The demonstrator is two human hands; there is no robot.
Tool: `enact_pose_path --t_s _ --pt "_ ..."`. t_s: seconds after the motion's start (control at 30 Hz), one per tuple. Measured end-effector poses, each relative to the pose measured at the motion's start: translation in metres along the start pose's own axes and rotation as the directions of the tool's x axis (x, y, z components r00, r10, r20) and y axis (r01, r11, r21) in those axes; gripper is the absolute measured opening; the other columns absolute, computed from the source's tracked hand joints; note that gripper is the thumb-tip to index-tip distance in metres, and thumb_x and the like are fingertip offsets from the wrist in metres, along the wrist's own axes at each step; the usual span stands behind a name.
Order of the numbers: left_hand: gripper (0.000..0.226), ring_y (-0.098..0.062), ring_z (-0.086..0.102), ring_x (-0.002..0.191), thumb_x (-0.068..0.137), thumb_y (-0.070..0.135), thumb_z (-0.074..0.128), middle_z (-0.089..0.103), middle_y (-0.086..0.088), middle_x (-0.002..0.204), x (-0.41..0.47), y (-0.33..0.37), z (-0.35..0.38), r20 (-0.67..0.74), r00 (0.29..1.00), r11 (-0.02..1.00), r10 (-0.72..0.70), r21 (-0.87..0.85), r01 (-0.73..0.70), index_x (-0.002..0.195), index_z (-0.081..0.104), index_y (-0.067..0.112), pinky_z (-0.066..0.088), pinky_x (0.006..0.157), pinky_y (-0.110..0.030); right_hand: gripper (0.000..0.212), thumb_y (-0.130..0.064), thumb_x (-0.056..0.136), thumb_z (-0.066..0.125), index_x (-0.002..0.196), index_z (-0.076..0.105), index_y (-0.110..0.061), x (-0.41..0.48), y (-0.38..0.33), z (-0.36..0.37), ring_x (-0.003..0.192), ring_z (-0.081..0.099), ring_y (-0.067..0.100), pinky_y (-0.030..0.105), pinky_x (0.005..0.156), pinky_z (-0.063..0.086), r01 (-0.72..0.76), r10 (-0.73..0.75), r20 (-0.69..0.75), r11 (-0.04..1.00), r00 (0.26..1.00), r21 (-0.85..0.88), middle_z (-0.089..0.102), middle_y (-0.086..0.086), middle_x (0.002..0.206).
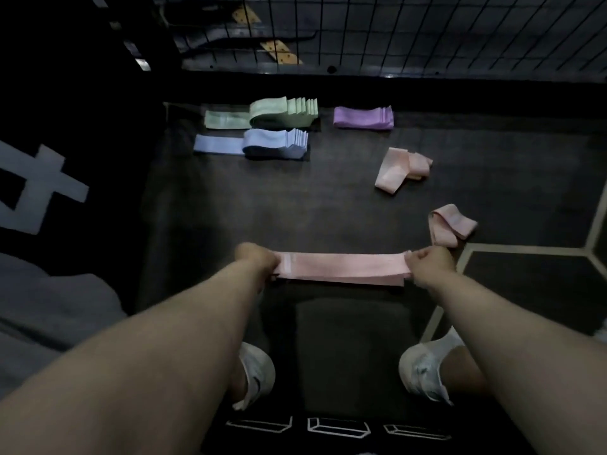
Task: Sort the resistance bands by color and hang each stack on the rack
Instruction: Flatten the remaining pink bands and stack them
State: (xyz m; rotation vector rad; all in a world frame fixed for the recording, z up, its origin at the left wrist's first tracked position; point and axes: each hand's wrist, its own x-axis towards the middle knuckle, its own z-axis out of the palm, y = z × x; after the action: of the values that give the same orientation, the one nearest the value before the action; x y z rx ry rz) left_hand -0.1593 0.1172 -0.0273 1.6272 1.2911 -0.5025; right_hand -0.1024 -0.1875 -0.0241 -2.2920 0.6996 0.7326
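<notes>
Both ends of the pink band stack (pixel 341 269) are pinched by left hand (pixel 258 259) & right hand (pixel 427 262), fingers curled; it is judged soft, light, floppy.

bare forearms (pixel 184 323), white low-top sneakers (pixel 422 369)

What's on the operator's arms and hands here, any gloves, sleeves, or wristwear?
Nothing worn that shows. The left hand and right hand have no gloves. Both forearms are uncovered to the frame edge, with no sleeves in view. I can make out no watch, bracelet, ring or markings, though the picture is dim and soft, so something small could be missed.
</notes>
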Motion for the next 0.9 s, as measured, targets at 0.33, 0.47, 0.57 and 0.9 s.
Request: enact_pose_path --t_s 0.33,0.47,0.57,0.9 --pt "0.013 -0.029 0.069 0.079 0.087 0.008 0.073 0.071 -0.015 0.089 0.026 -0.031 0.031 -0.096 0.995 1.0 -0.011 -0.029 0.008 0.079 0.064 0.012 0.061 0.079 -0.039 0.017 -0.025 0.098 0.061 0.1 0.067 -0.009 0.012 0.032 0.038 0.104 0.061 0.032 0.038 0.095 0.047 -0.132 0.142 -0.106 0.986 0.984 0.099 0.068 0.014 0.108" --pt "0.022 -0.026 0.068 0.083 0.084 0.014 0.078 0.069 -0.005 0.083 0.035 -0.027 0.036 -0.149 0.989 1.0 -0.001 -0.022 -0.002 0.071 0.06 0.019 0.058 0.087 -0.036 0.012 -0.025 0.098 0.061 0.1 0.065 -0.014 0.019 0.029 0.042 0.109 0.061 0.031 0.041 0.1 0.048 -0.156 0.165 -0.102 0.984 0.981 0.091 0.066 0.011 0.108" --pt "0.022 -0.025 0.066 0.082 0.085 0.014 0.077 0.069 -0.005 0.085 0.04 -0.03 0.041 -0.144 0.989 1.0 -0.009 -0.019 0.006 0.073 0.06 0.019 0.056 0.084 -0.032 0.012 -0.025 0.098 0.062 0.102 0.065 -0.014 0.024 0.031 0.044 0.11 0.061 0.031 0.041 0.101 0.048 -0.165 0.173 -0.106 0.983 0.979 0.078 0.067 0.012 0.113" --pt "0.014 -0.024 0.06 0.089 0.089 0.017 0.07 0.062 -0.003 0.095 0.045 -0.029 0.048 -0.182 0.981 0.981 0.074 0.189 -0.039 0.086 0.056 0.018 0.046 0.079 -0.03 0.013 -0.029 0.097 0.063 0.103 0.059 -0.019 0.033 0.039 0.047 0.11 0.062 0.03 0.043 0.1 0.05 -0.14 0.136 -0.099 0.99 0.986 -0.036 0.064 0.012 0.118"
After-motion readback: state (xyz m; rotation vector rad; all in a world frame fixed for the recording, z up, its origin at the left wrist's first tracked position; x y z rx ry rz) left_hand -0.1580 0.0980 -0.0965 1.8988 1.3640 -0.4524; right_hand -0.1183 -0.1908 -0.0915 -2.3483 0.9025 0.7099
